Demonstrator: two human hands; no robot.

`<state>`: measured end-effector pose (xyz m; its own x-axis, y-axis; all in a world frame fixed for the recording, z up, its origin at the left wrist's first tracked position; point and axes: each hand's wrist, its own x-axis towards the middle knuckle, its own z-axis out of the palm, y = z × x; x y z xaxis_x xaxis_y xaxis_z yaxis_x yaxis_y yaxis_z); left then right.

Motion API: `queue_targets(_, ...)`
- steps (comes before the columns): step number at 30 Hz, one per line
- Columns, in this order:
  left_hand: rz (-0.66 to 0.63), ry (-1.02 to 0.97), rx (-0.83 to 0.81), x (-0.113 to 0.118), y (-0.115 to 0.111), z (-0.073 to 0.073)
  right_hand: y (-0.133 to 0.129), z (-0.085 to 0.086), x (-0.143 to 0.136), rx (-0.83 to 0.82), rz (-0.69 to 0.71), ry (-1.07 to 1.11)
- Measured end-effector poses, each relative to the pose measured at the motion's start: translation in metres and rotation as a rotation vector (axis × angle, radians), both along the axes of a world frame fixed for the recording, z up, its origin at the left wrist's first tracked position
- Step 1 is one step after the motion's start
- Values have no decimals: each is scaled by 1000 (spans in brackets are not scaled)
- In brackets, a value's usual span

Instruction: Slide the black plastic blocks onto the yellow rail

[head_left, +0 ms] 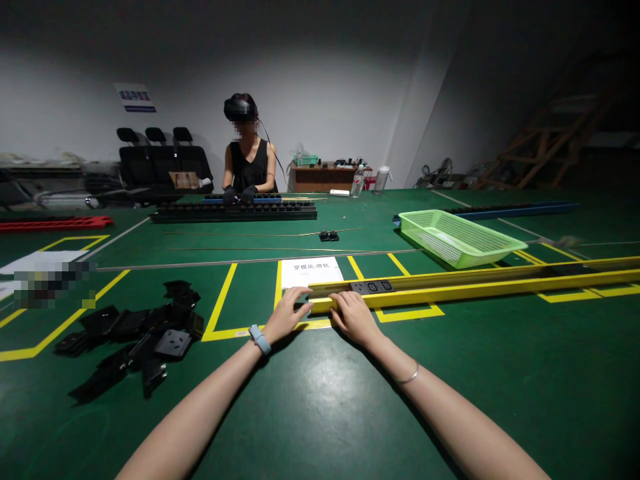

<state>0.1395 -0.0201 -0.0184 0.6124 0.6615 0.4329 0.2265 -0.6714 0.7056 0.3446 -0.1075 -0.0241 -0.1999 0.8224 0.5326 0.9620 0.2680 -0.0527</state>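
A long yellow rail (450,289) with an open channel lies across the green table. Its left end sits between the thumb and fingers of my left hand (287,315), which wears a light blue wristband. Curled over the near wall of the rail, just right of that end, is my right hand (356,317). Inside the channel, beside my right fingers, sits a black socket module (373,287) with several outlets. Whether a small part is tucked under my left fingers cannot be made out. A loose pile of black socket modules (173,343) lies to the left.
Behind the rail are a printed paper sheet (313,268) and a light green plastic basket (457,237). Two small black parts (329,236) and thin rods lie mid-table. Across the table, a person (249,160) in a headset works at dark rails (235,213).
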Motion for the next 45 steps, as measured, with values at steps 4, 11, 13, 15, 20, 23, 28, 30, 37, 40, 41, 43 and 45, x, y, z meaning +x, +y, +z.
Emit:
queue_targets(4,-42,11,5,32,-25,-6,0,0,0,-15,13,18)
queue_targets(11,75,71,54,42,-15,-11,1,0,3,-5,21,-5)
queue_targets(13,87,86,74,39,-15,-10,0,0,3,-11,34,-13)
queue_targets(15,102,101,87,33,-17,-10,-1,1,1,-20,53,-19)
queue_targets(20,123,125,95,14,-17,-10,-1,4,-12,-28,100,-30)
queue_targets(23,137,134,100,3,-16,-8,1,6,-23,-30,97,-28)
queue_targets(28,161,129,95,-19,-16,-4,8,10,-44,-47,120,-43)
queue_targets(30,180,129,90,-31,-15,-4,11,11,-53,-57,140,-55)
queue_targets(37,245,142,96,-78,-10,-6,23,14,-93,-71,210,-78)
queue_targets(40,257,142,84,-86,-10,-6,25,13,-103,-73,187,-57)
queue_targets(41,261,140,78,-86,-10,-6,25,13,-106,-71,174,-46)
queue_targets(43,267,134,72,-86,-11,-7,26,12,-108,-68,150,-26)
queue_targets(45,271,127,72,-85,-12,-7,26,11,-109,-62,135,-10)
